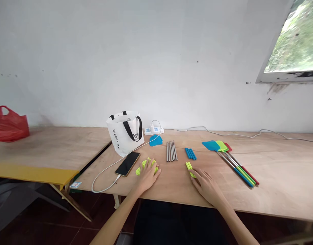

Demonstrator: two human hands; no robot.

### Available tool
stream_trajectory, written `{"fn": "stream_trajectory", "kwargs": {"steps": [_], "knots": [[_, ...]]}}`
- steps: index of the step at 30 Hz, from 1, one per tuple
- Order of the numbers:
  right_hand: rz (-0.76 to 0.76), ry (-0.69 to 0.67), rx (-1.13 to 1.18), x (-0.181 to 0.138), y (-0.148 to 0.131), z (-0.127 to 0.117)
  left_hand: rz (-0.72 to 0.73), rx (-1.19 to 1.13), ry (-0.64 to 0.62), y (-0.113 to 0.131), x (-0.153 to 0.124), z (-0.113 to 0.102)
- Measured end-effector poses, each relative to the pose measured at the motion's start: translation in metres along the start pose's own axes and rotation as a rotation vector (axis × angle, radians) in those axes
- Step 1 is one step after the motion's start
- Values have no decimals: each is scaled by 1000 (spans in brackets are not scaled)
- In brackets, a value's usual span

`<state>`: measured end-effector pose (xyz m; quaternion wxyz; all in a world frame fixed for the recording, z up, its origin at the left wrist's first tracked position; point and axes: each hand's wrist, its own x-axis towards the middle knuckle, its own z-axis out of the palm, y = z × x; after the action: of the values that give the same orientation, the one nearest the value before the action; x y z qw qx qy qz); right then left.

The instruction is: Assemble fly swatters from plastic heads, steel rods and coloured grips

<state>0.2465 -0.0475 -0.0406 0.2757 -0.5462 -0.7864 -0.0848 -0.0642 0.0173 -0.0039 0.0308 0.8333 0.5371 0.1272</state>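
My left hand (148, 173) lies with spread fingers on several yellow-green perforated fly swatter heads (138, 171), covering part of them. My right hand (205, 182) rests on the table, its fingertips touching yellow-green handle grips (188, 165) and its thumb apart; the grips' near ends are partly hidden. Just beyond are several blue handle grips (190, 153) side by side. Between the hands, farther back, several metal rods (172, 151) lie in a row. A pile of blue swatter heads (155, 140) sits behind my left hand.
At right lie assembled fly swatters (234, 163) in blue, green and red. A phone (127, 164) on a white cable (96, 178) is left of my left hand. Behind stand a white bag (124, 132) and power strip (153, 131). A red bag (11, 126) sits on the left table (56, 146).
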Motion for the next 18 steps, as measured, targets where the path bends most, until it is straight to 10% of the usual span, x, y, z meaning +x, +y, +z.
{"fn": "stream_trajectory", "kwargs": {"steps": [6,13,18], "knots": [[4,5,-3,0,0,-1,73,-70,-34,-5,-14,-12],[4,29,-5,0,0,-1,-275,21,-46,4,-16,-11],[6,15,3,0,0,-1,-148,-26,-178,-8,-17,-16]]}}
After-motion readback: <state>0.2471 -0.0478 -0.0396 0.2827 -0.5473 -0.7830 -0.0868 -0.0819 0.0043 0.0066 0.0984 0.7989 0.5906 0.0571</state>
